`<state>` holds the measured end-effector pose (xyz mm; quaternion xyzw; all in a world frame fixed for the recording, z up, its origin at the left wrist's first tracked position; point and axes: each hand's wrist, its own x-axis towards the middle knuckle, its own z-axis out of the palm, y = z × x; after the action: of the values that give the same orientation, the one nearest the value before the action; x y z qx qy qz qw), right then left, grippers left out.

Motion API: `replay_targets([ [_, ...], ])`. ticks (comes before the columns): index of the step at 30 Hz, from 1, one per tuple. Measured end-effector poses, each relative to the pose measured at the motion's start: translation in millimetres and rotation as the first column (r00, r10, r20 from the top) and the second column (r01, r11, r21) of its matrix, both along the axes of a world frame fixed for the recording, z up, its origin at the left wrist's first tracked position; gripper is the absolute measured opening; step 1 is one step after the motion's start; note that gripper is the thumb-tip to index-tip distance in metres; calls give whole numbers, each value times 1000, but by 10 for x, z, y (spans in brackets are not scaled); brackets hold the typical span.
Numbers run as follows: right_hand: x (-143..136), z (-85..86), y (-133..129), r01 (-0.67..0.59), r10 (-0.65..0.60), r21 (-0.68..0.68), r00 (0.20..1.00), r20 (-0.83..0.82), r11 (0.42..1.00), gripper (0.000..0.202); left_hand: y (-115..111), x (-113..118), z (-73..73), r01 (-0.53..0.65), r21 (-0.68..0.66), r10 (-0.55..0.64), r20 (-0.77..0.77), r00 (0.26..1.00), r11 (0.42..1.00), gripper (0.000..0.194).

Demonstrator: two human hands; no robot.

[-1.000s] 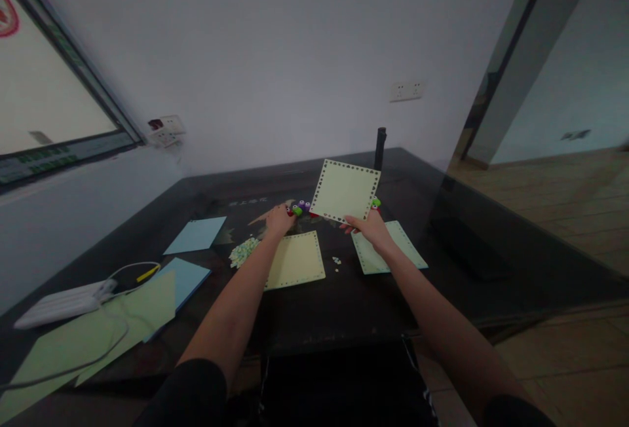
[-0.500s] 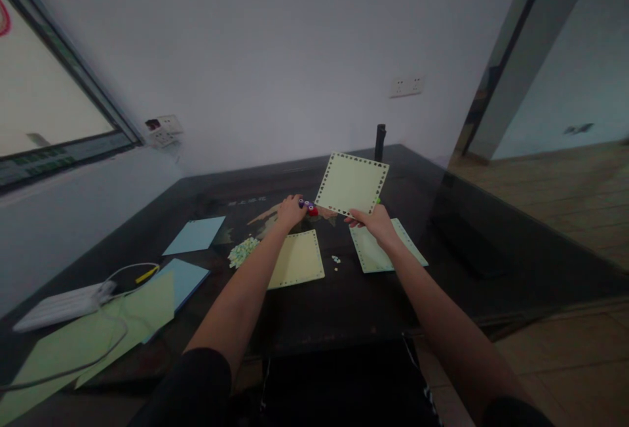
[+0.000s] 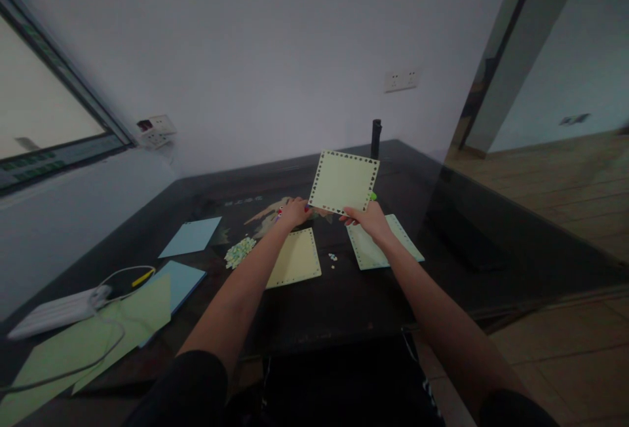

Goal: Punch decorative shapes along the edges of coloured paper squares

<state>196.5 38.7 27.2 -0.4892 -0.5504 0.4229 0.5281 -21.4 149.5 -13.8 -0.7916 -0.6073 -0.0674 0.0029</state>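
My right hand (image 3: 366, 219) pinches the lower edge of a pale yellow-green square sheet (image 3: 344, 181) with small holes along its border, held tilted above the table. My left hand (image 3: 295, 211) is over the table at the sheet's lower left, near small red and purple items (image 3: 280, 212); what its fingers hold, if anything, is hidden. Below it lies a yellow sheet with punched edges (image 3: 297, 258), partly under my left forearm. Another punched pale green sheet (image 3: 368, 248) lies below my right hand. Small paper bits (image 3: 333, 257) are between these two sheets.
A heap of paper bits (image 3: 240, 253) is left of my left forearm. Farther left are blue sheets (image 3: 191, 237), green sheets (image 3: 142, 312) and a white power strip (image 3: 59, 312) with a cable. A black upright object (image 3: 376, 139) stands behind the raised sheet on the dark table (image 3: 334, 322).
My left hand has moved right across the red and purple items, closer to the raised sheet. The held sheet has shifted slightly left, and the camera view has shifted a little.
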Motion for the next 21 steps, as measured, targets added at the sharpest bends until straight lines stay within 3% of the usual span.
replay_targets([
  [5, -10, 4, -14, -12, 12, -1, 1000, 21, 1000, 12, -216, -122, -85, 113, 95, -115, 7, 993, 989, 36],
  [9, -18, 4, -22, -10, 10, 1, 1000, 24, 1000, 13, -300, -226, -49, 165, 182, -194, 152, 969, 969, 41],
  [11, -17, -5, -16, -5, 5, -3, 1000, 23, 1000, 14, -268, -333, 22, 119, 286, -200, 273, 941, 951, 42],
  [13, -15, -19, -5, -8, 8, -2, 1000, 29, 1000, 17, -196, -483, 88, -13, 342, -122, 371, 921, 940, 41],
  [16, -13, -36, 9, -17, 17, -2, 999, 50, 1000, 18, -83, -709, 110, -137, 211, 58, 343, 938, 968, 36],
  [21, -18, -26, 3, -19, 19, 3, 998, 61, 1000, 16, -32, -820, -18, -13, 143, -13, 177, 984, 990, 33],
])
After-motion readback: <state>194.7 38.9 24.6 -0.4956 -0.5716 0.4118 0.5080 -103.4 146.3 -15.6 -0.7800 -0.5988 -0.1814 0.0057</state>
